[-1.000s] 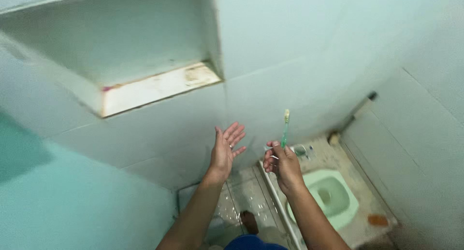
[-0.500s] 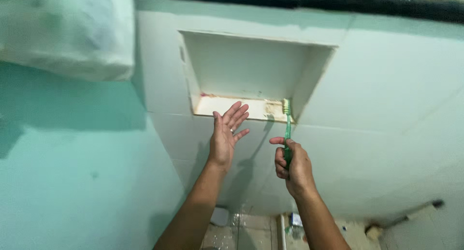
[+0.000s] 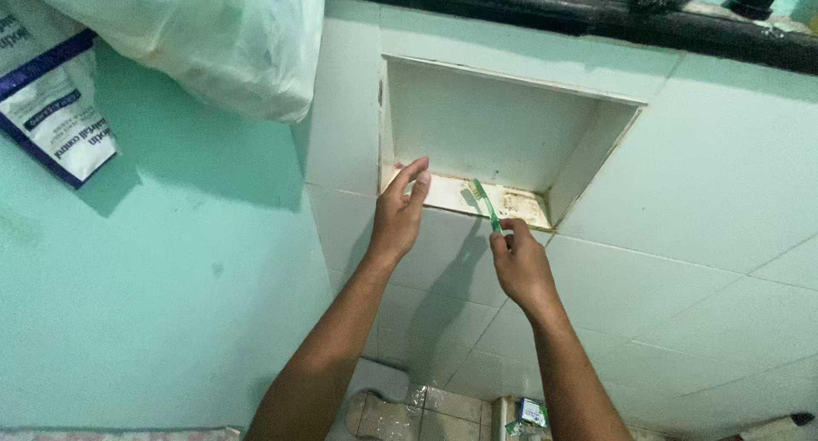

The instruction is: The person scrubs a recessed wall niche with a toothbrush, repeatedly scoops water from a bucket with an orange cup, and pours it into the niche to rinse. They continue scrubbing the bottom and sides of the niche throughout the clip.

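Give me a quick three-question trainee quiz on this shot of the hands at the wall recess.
1. True or false: the right hand holds a green toothbrush.
2. Where are the left hand fingertips? A) at the front edge of the wall niche; B) on the plastic bag; C) on the floor.
3. Fill in: the toothbrush's bristle end points toward the niche's ____.

Key
1. True; its fingers pinch the handle's lower end.
2. A; the fingers reach the ledge near its left corner.
3. Ledge; the head lies just over the stained bottom shelf.
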